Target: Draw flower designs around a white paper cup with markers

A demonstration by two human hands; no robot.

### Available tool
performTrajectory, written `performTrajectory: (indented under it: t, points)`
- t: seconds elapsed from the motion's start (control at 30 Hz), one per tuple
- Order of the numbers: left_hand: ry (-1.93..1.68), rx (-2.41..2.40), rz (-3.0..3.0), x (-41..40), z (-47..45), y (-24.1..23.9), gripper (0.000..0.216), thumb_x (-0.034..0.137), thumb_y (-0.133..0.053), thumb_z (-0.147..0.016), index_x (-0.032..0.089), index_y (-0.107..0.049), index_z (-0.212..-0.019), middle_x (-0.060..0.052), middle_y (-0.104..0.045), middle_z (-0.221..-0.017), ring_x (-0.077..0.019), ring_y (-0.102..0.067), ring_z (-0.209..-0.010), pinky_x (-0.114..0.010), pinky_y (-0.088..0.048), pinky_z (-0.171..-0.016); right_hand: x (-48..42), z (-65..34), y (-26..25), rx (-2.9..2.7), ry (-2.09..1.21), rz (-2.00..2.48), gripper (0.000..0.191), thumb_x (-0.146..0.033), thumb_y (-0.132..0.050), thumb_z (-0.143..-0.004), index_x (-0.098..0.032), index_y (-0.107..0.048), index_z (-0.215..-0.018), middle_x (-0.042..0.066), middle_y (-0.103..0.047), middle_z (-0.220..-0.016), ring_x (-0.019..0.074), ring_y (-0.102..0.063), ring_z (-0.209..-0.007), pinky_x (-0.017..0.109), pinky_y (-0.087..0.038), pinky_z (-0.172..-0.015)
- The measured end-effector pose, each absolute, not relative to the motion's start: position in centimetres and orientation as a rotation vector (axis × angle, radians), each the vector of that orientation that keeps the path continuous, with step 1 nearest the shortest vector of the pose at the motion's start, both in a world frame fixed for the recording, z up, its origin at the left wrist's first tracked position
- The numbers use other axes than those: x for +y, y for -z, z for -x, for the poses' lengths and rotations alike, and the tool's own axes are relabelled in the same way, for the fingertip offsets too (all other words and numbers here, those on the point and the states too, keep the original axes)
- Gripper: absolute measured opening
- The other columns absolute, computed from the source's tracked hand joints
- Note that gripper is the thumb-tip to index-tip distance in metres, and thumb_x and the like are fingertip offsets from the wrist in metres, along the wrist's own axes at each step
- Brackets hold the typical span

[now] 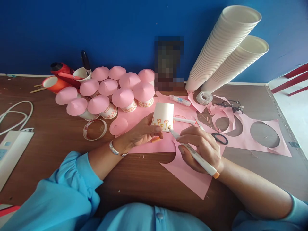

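Note:
My left hand [141,133] is closed round an upside-down white paper cup [163,115] with small orange flowers drawn along its lower edge. My right hand [202,147] grips a white marker with an orange end [196,154]; its tip touches the cup's lower right edge. Both hands rest over pink paper sheets [190,175] on the brown table. A silver bracelet [114,149] sits on my left wrist. Blue sleeves cover both arms.
Several cups topped with pink paper cones [115,91] stand at the back left. Two leaning stacks of white cups [226,48] are at the back right. Scissors [220,138], a tape roll [204,97], a glue tube [180,100], a cut cup rim [95,129] and cut-out pink sheets [264,136] lie around. A power strip [12,150] is at left.

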State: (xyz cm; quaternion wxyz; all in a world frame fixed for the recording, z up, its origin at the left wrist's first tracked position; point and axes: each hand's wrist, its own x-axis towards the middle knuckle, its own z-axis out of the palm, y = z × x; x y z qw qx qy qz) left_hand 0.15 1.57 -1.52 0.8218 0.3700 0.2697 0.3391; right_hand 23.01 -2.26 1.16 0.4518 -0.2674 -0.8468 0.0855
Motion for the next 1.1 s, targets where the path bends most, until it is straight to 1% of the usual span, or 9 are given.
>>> performTrajectory:
  t: [0.2, 0.3, 0.37, 0.5, 0.7, 0.87, 0.97, 1.1]
  points:
    - [-0.708, 0.552, -0.788, 1.61, -0.21, 1.45, 0.038, 0.028, -0.093, -0.074, 0.019, -0.067, -0.100, 0.001, -0.063, -0.079, -0.0101, -0.055, -0.068, -0.025, -0.046, -0.062, -2.14, -22.92, -1.29, -2.104, -0.202, 0.639, 0.019, -0.010, -0.061, -0.094, -0.019, -0.063, -0.111, 0.005, -0.068, -0.085, 0.0191, -0.067, -0.069, 0.033, -0.057, -0.055]
    - [-0.701, 0.546, -0.794, 1.65, -0.22, 1.40, 0.035, 0.031, -0.092, -0.077, 0.018, -0.067, -0.098, 0.002, -0.062, -0.076, -0.0091, -0.054, -0.064, -0.024, -0.043, -0.058, -2.11, -22.86, -1.41, -2.100, -0.197, 0.635, 0.018, -0.010, -0.060, -0.096, -0.019, -0.062, -0.111, 0.005, -0.067, -0.085, 0.0187, -0.068, -0.070, 0.032, -0.058, -0.055]
    - [-0.697, 0.557, -0.778, 1.64, -0.16, 1.43, 0.037, 0.031, -0.092, -0.077, 0.017, -0.067, -0.101, 0.001, -0.063, -0.079, -0.0094, -0.055, -0.066, -0.023, -0.043, -0.057, -2.11, -22.85, -1.45, -2.101, -0.196, 0.634, 0.019, -0.010, -0.061, -0.096, -0.019, -0.062, -0.112, 0.004, -0.067, -0.084, 0.0185, -0.068, -0.071, 0.032, -0.058, -0.056]
    - [-0.709, 0.603, -0.750, 1.54, -0.06, 1.51, 0.041, 0.026, -0.092, -0.076, 0.019, -0.067, -0.108, 0.000, -0.065, -0.088, -0.0103, -0.058, -0.074, -0.024, -0.049, -0.066, -2.12, -22.92, -1.38, -2.105, -0.201, 0.640, 0.023, -0.010, -0.061, -0.093, -0.020, -0.063, -0.114, 0.004, -0.068, -0.084, 0.0190, -0.068, -0.070, 0.032, -0.058, -0.055]
    - [-0.708, 0.570, -0.809, 1.48, -0.10, 1.42, 0.032, 0.021, -0.089, -0.077, 0.021, -0.068, -0.102, 0.001, -0.066, -0.084, -0.0124, -0.058, -0.075, -0.028, -0.050, -0.073, -2.14, -22.98, -1.30, -2.110, -0.211, 0.651, 0.023, -0.009, -0.061, -0.093, -0.020, -0.062, -0.114, 0.004, -0.068, -0.085, 0.0190, -0.068, -0.070, 0.032, -0.058, -0.055]
    - [-0.716, 0.594, -0.838, 1.40, -0.11, 0.98, 0.034, 0.021, -0.089, -0.078, 0.020, -0.069, -0.105, 0.000, -0.066, -0.091, -0.0134, -0.060, -0.083, -0.027, -0.049, -0.074, -2.12, -22.88, -1.47, -2.117, -0.188, 0.644, 0.017, -0.010, -0.060, -0.096, -0.019, -0.061, -0.111, 0.005, -0.067, -0.084, 0.0183, -0.068, -0.070, 0.031, -0.058, -0.055]
    - [-0.719, 0.575, -0.850, 1.37, -0.17, 0.80, 0.030, 0.020, -0.088, -0.080, 0.021, -0.070, -0.105, 0.000, -0.065, -0.090, -0.0128, -0.060, -0.083, -0.027, -0.050, -0.077, -2.09, -22.85, -1.45, -2.116, -0.185, 0.643, 0.018, -0.010, -0.060, -0.096, -0.019, -0.061, -0.111, 0.005, -0.068, -0.085, 0.0182, -0.068, -0.070, 0.031, -0.057, -0.055]
    - [-0.710, 0.564, -0.850, 1.39, -0.19, 0.82, 0.030, 0.021, -0.088, -0.081, 0.021, -0.073, -0.107, -0.001, -0.068, -0.096, -0.0140, -0.062, -0.090, -0.027, -0.051, -0.079, -2.04, -22.88, -1.39, -2.114, -0.187, 0.646, 0.018, -0.011, -0.060, -0.096, -0.019, -0.062, -0.111, 0.005, -0.068, -0.084, 0.0184, -0.067, -0.070, 0.032, -0.057, -0.054]
